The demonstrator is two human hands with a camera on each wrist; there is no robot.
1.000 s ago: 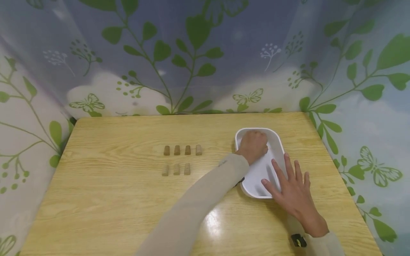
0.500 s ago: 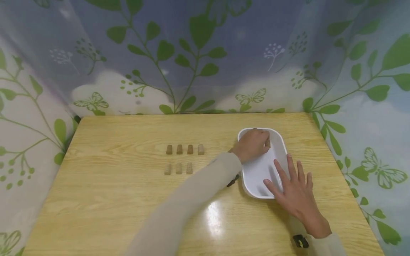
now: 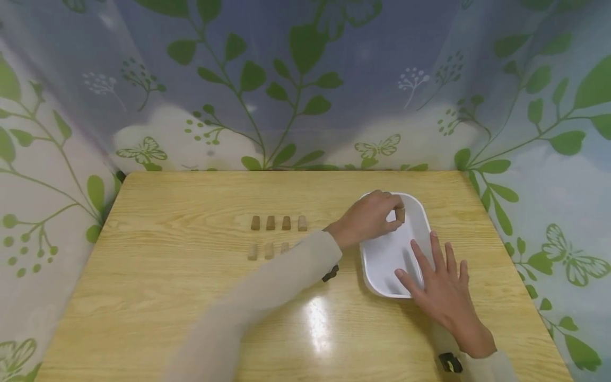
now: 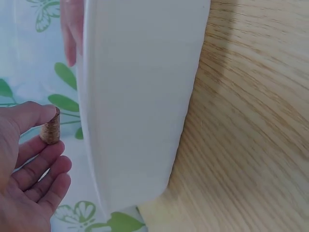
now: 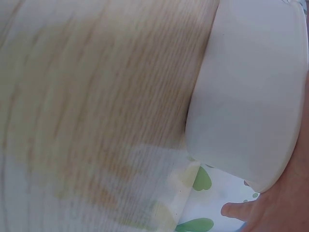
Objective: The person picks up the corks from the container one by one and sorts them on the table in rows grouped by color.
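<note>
Between thumb and forefinger, my left hand (image 3: 366, 220) pinches a small brown cork stopper (image 3: 400, 215) over the far part of a white tray (image 3: 386, 273). The left wrist view shows this cork (image 4: 50, 129) above the tray's rim, the other fingers loosely bent below it. My right hand (image 3: 445, 292) lies spread, with straight fingers, across the tray's right rim. In the right wrist view, part of that hand (image 5: 285, 205) touches the tray's edge. No other cork shows in the visible part of the tray; my left hand covers its far left corner.
Left of the tray, several corks stand in two rows on the wooden table (image 3: 181, 276). The back row has darker corks (image 3: 270, 223) and a pale one (image 3: 302, 223); the front row's are pale (image 3: 252, 251), one partly behind my sleeve. A leaf-patterned curtain (image 3: 315, 132) borders the table.
My left hand has drawn up and leftward out of the tray, and the cork in its fingers has come into view. The right hand stays on the rim. The view has shifted slightly.
</note>
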